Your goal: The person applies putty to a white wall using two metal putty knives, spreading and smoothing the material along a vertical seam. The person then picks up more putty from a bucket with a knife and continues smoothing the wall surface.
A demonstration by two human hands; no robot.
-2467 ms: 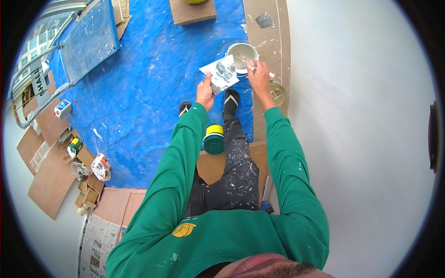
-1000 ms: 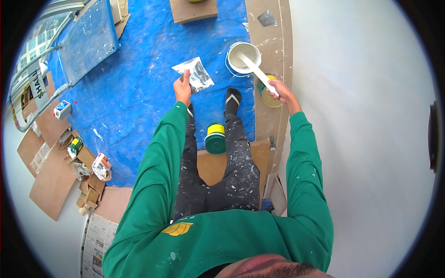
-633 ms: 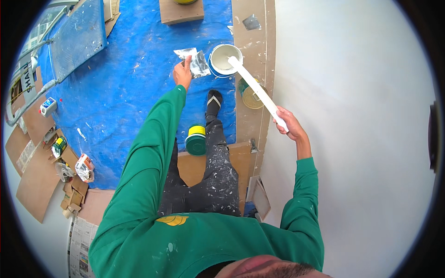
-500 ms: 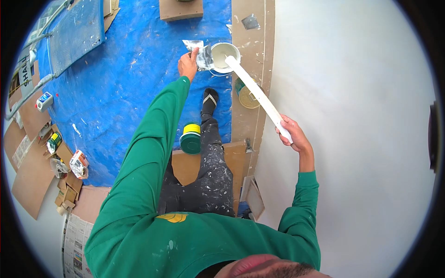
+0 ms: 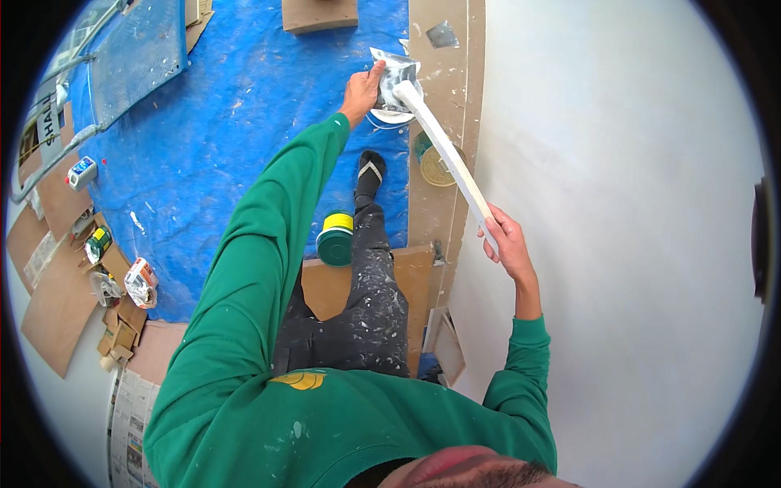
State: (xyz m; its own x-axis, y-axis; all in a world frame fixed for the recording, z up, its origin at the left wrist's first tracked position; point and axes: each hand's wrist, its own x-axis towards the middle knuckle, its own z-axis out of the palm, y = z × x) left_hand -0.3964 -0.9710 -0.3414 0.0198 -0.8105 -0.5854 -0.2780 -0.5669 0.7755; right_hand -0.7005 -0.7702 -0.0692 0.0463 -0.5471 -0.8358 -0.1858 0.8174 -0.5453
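My left hand (image 5: 362,93), reaching far forward, is closed on the edge of a metal plate (image 5: 394,75) smeared with white paste. The plate hangs over a white bucket (image 5: 393,116) and hides most of its opening. With my right hand (image 5: 511,244) I grip the near end of a long whitish stick (image 5: 447,150). Its far end, thick with white paste, meets the plate's surface above the bucket.
A lidded tin (image 5: 439,167) stands beside the white wall (image 5: 610,203). A green-lidded tub (image 5: 334,246) sits near my leg on blue sheeting (image 5: 244,146). Far left are a blue platform (image 5: 138,61), bottles and cardboard; a brown box (image 5: 320,16) lies ahead.
The metal plate has moved right and forward, from beside the bucket to over it. The stick's far end has shifted forward and now touches the plate.
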